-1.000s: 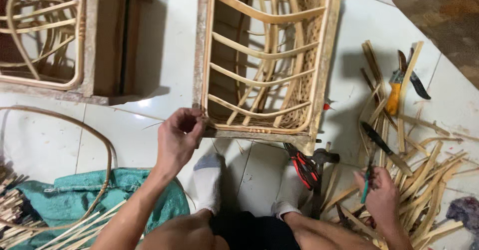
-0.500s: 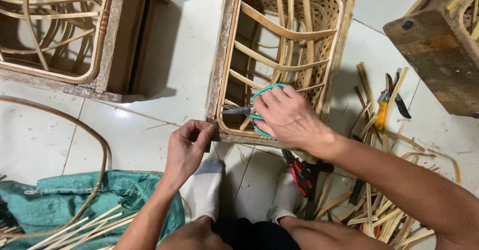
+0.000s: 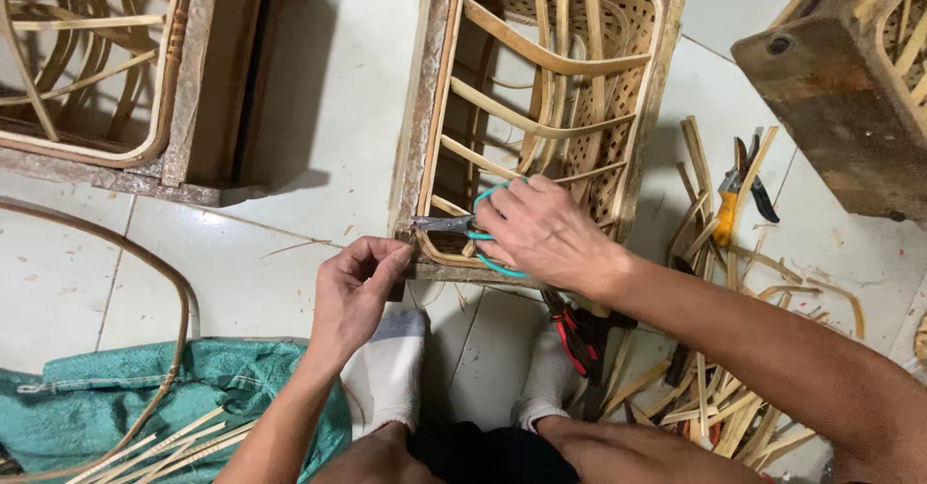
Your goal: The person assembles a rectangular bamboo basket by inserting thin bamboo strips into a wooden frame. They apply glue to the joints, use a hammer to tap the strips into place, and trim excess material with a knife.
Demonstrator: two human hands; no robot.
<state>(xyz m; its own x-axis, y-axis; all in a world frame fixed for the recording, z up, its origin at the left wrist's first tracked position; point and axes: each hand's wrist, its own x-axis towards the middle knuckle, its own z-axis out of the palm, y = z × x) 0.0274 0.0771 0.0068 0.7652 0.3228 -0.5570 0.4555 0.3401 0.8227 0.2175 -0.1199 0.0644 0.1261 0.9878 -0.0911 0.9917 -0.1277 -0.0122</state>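
A rattan basket in a wooden frame point(image 3: 430, 108) lies on the tiled floor in front of me. My right hand point(image 3: 541, 228) grips teal-handled scissors point(image 3: 454, 224), their blades pointing left at the frame's near-left corner. My left hand point(image 3: 359, 286) pinches the rattan at that same corner, just below the scissor tips. My feet in white socks point(image 3: 396, 368) rest under the frame's near edge.
Another framed basket point(image 3: 106, 69) sits at the far left, a third wooden frame point(image 3: 830, 98) at top right. Cut rattan strips, orange-handled pliers point(image 3: 726, 209) and red-handled cutters point(image 3: 575, 334) lie at right. A teal sack point(image 3: 145, 397) and a bent cane point(image 3: 164, 281) lie at left.
My right hand came from the strip pile at right with the scissors and now holds them at the frame corner. The left hand stayed at the corner.
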